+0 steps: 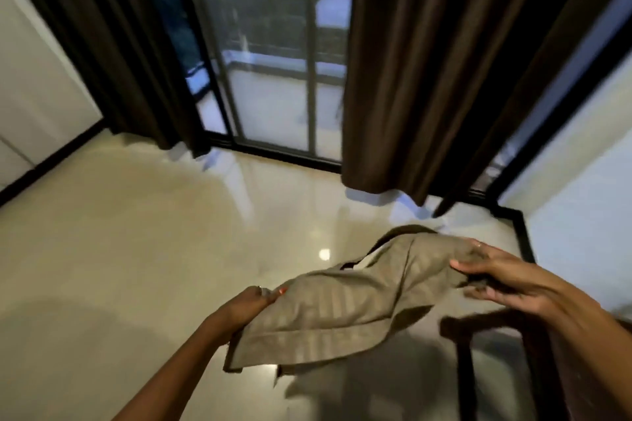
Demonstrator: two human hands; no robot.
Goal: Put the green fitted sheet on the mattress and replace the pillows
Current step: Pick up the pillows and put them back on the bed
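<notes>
Left hand (251,304) and right hand (496,275) hold a folded sheet (342,311) above the floor (136,232)

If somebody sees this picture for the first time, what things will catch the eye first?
The olive-green striped folded cloth, held above the glossy beige floor between the left hand and right hand. Behind it, dark brown curtains frame a glass sliding door.

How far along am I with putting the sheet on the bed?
Nothing looks done yet: no mattress or pillows are in view. In hand: your left hand and right hand hold a folded olive-green striped cloth above the glossy floor, facing the curtains. Left: spreading it over the mattress, fitting it, and replacing the pillows.
</notes>
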